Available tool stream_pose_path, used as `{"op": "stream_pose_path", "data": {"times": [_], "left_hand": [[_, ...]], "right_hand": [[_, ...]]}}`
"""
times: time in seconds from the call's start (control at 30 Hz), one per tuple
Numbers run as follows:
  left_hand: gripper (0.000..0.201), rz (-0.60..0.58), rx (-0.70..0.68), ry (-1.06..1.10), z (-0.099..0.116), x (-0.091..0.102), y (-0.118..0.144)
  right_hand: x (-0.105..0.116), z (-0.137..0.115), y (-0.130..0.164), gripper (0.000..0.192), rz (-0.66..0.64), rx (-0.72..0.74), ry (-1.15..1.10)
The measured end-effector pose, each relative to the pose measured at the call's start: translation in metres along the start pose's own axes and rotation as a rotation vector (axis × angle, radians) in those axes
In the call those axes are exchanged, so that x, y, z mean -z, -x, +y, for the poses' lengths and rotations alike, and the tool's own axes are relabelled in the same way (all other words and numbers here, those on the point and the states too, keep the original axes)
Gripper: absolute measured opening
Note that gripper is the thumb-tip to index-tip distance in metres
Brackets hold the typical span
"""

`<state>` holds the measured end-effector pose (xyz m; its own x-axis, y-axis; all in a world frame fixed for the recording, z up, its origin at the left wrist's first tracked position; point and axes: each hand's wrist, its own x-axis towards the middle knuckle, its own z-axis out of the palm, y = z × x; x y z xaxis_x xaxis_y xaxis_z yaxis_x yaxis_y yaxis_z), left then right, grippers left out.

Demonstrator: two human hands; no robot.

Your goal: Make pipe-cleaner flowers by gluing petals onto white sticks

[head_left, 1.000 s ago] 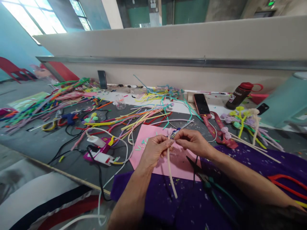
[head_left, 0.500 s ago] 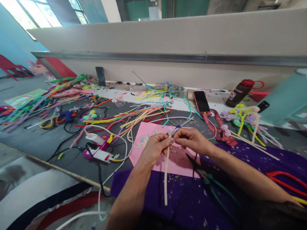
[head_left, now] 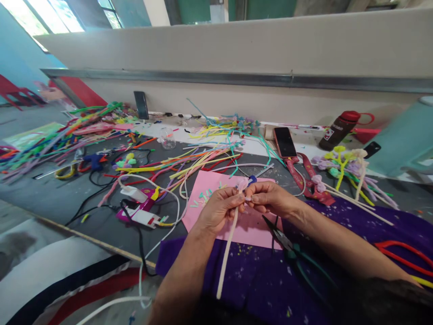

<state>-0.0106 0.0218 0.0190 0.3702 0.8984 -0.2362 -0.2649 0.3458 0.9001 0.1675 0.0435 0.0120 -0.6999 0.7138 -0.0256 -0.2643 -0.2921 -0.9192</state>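
Over a pink sheet (head_left: 233, 228), my two hands meet in front of me. My left hand (head_left: 223, 207) is closed in a pinch on a cream pipe cleaner (head_left: 227, 257), whose long end hangs down towards me. At its top sits a small pale pink-lilac fuzzy flower (head_left: 241, 183). My right hand (head_left: 267, 196) pinches a short pale lilac piece of pipe cleaner (head_left: 248, 198) beside the flower. Fingers partly cover where the pieces join. Green-handled pliers (head_left: 291, 250) lie just below my right wrist, their jaws pointing at the sheet.
Loose pipe cleaners (head_left: 203, 164) spread across the grey table. A power strip (head_left: 142, 207) with cables lies left, near a blue glue gun (head_left: 94, 162). To the right are a phone (head_left: 284, 142), a bottle (head_left: 338, 131), finished fuzzy flowers (head_left: 340, 164) and red-handled scissors (head_left: 402, 253).
The hanging end of the cream pipe cleaner has swung left and towards me. My right hand has turned slightly, and the flower and the short lilac piece show more clearly.
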Motion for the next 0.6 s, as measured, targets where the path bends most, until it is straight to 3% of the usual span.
{"op": "stream_pose_path", "data": {"times": [0.23, 0.47, 0.6], "left_hand": [[0.022, -0.016, -0.032, 0.018, 0.002, 0.0, 0.001], [0.021, -0.037, -0.026, 0.042, 0.001, 0.0, 0.001], [0.02, 0.032, -0.059, 0.085, 0.004, 0.005, -0.001]], "right_hand": [[0.001, -0.001, -0.001, 0.015, 0.086, 0.043, 0.03], [0.0, -0.002, 0.002, 0.019, 0.0, 0.018, 0.025], [0.012, -0.016, 0.002, 0.021, 0.234, 0.067, 0.348]]}}
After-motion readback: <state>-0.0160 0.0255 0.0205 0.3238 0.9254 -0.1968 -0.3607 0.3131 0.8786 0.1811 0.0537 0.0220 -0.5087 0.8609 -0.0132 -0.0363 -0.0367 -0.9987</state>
